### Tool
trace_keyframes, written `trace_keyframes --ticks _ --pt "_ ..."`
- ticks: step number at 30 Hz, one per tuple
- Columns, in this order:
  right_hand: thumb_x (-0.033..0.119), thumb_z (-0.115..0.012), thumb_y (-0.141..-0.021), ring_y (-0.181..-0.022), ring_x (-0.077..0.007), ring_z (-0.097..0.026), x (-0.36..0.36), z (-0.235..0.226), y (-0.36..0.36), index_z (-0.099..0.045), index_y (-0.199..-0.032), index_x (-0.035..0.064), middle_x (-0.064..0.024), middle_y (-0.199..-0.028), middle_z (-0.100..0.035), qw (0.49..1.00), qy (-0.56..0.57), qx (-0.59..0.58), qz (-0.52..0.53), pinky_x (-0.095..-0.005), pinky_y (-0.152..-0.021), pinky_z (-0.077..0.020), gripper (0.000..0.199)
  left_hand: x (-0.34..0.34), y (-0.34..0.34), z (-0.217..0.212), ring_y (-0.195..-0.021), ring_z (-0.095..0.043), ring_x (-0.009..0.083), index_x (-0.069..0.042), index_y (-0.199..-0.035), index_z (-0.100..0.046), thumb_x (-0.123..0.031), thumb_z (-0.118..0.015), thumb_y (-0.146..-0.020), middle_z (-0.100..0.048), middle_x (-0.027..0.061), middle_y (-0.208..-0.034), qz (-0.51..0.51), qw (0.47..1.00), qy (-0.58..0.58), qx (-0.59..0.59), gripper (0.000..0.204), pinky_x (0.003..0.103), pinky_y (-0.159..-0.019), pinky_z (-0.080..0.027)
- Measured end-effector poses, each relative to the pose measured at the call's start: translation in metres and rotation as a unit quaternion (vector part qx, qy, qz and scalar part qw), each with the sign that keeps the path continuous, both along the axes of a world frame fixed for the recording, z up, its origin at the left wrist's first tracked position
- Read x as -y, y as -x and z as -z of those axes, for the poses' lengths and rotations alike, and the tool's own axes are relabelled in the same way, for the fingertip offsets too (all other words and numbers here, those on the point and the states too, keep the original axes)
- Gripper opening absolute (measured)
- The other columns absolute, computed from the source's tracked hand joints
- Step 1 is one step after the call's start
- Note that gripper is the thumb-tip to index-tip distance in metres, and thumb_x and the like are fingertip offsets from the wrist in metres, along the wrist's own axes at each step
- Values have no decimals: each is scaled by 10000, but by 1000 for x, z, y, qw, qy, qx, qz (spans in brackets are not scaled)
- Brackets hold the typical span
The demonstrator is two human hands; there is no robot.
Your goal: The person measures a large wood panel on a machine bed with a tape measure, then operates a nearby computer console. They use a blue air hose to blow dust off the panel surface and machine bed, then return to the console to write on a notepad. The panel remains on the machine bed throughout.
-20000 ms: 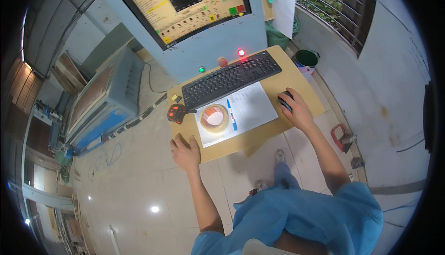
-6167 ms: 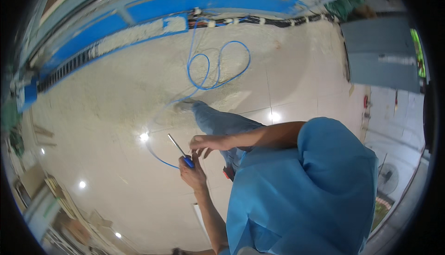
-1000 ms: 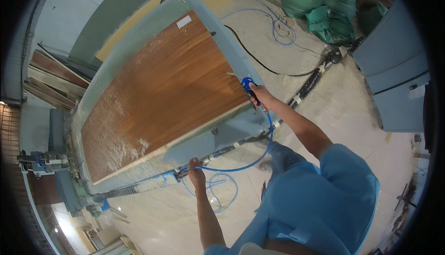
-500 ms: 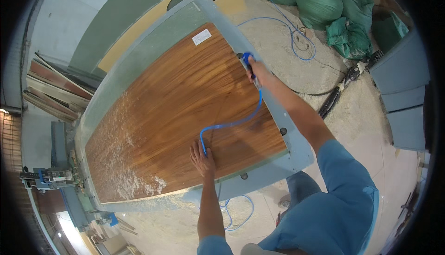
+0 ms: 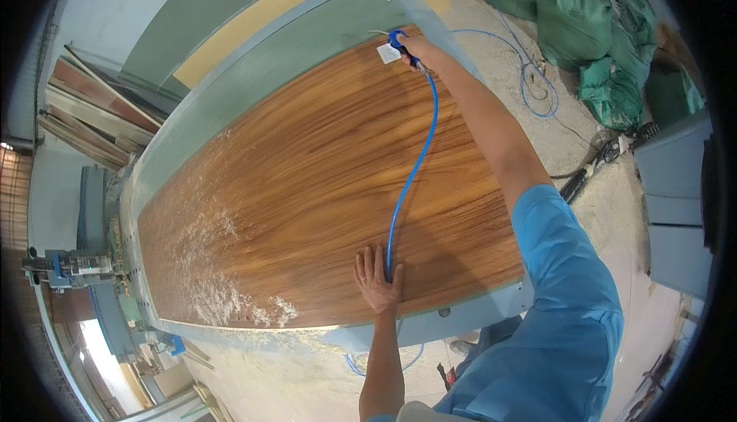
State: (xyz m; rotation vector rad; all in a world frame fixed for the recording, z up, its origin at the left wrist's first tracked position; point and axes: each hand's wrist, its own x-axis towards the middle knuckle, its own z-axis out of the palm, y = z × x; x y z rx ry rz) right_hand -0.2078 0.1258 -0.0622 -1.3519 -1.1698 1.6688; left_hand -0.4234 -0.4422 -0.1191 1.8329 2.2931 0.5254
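Observation:
A blue air blow gun (image 5: 397,39) is in my right hand (image 5: 424,47), which closes around its handle near the far right end of a wood-grain board (image 5: 307,184). Its thin nozzle points left, just beyond a white label (image 5: 388,54) on the board. From the gun a blue air hose (image 5: 416,169) runs back across the board to my left hand (image 5: 378,285). That hand lies flat near the board's front edge, fingers spread, and the hose passes between thumb and forefinger. Pale shavings (image 5: 223,295) cover the board's left part.
The board rests on a grey-green machine bed (image 5: 307,54). Machine parts (image 5: 73,267) stand at the left, near leaning offcut strips (image 5: 100,107). Green sacks (image 5: 568,19), a loose hose (image 5: 530,77) and a grey cabinet (image 5: 679,199) are at the right.
My right hand has carried the blow gun from the board's right edge to beside the label. The hose now stretches straighter. My left hand has shifted to the right in view, still flat on the board.

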Motion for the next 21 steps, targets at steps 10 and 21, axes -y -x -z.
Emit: trace_keyframes --ticks 10,21 --pt "486 -445 -1104 -480 -221 -543 31 -15 82 -560 -729 97 -56 -572 -541 984 24 42 -169 -396 -488 -427 552 -3 -1 -8 -1492 -379 390 -180 -1497 -565 -384 -662 -968 -516 96 -1560 -14 1000 -22 3 575 557 -1229 -282" --pt "571 -528 -1060 -460 -118 -463 312 7 -3 -578 -908 75 4 -573 -510 949 144 14 -280 -278 -457 -385 521 5 3 -5 -1460 -427 361 -204 -1444 -601 -262 -624 -987 -539 68 -1538 -8 992 -120 48 462 524 -1217 -320"
